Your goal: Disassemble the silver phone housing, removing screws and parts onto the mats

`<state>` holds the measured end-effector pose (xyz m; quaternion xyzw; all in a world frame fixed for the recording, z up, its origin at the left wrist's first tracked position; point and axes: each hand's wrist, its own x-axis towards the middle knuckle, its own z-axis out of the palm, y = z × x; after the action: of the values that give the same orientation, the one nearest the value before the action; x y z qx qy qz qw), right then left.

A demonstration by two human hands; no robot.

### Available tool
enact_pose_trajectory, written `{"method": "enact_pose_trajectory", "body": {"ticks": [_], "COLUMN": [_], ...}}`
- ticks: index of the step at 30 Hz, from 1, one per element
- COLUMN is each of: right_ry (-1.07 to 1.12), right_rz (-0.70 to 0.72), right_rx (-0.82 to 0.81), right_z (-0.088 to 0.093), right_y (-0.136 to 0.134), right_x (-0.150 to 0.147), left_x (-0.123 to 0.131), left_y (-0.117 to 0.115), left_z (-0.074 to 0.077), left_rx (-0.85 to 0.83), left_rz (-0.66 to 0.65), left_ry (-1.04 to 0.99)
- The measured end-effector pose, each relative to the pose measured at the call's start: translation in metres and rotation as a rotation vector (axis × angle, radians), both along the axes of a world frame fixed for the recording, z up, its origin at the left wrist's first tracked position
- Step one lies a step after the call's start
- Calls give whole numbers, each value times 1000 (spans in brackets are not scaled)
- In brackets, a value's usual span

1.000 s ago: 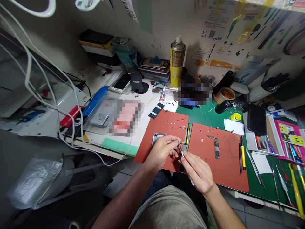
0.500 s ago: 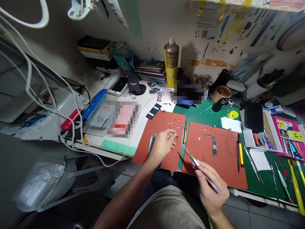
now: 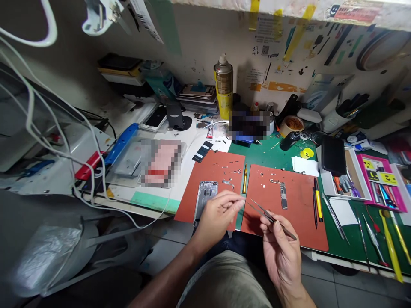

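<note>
My left hand (image 3: 221,213) hovers over the left red mat (image 3: 186,201), thumb and fingertips pinched together near the tweezer tips; anything between them is too small to make out. My right hand (image 3: 282,248) holds metal tweezers (image 3: 272,220), their parted tips pointing up and left toward my left fingertips. Beside my left wrist lies an opened phone housing (image 3: 205,199). A gold screwdriver (image 3: 245,179) rests between the two mats. On the right red mat (image 3: 302,222) sits a narrow circuit board (image 3: 283,196), with small metal parts near it.
A yellow spray can (image 3: 224,87) stands at the back. To the right are a yellow pen (image 3: 317,194), a white tool box (image 3: 361,184), a pink tray (image 3: 382,182) and several hand tools. White cables (image 3: 66,145) hang at the left.
My left hand has moved right and down, uncovering more of the phone housing. The tweezers have turned in my right hand and their tips are closer to my left fingertips. The view has shifted slightly.
</note>
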<state>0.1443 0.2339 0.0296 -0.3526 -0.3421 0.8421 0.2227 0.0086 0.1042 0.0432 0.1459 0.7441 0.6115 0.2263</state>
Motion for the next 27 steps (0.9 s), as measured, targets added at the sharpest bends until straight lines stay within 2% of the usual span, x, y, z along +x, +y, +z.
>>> {"method": "enact_pose_trajectory", "body": {"ticks": [2, 4, 9, 13, 19, 22, 27], "right_ry": [2, 10, 29, 52, -59, -114, -167], "right_rz": [2, 7, 54, 211, 575, 604, 520], "right_rx": [-38, -60, -108, -130, -93, -54, 8], "right_z": [1, 3, 9, 8, 4, 6, 6], "right_y": [-3, -7, -12, 0, 16, 21, 30], "right_x": [-1, -2, 3, 11, 24, 35, 69], "left_x": [12, 20, 24, 19, 21, 27, 38], "left_y": [2, 5, 7, -1, -3, 2, 20], "left_z": [0, -1, -5, 2, 13, 9, -7], "left_rx": [147, 256, 408, 366, 239, 251, 229], "left_rz": [-30, 5, 29, 2, -305, -330, -398], "left_ry": [-260, -382, -388, -363, -288, -327, -381]}}
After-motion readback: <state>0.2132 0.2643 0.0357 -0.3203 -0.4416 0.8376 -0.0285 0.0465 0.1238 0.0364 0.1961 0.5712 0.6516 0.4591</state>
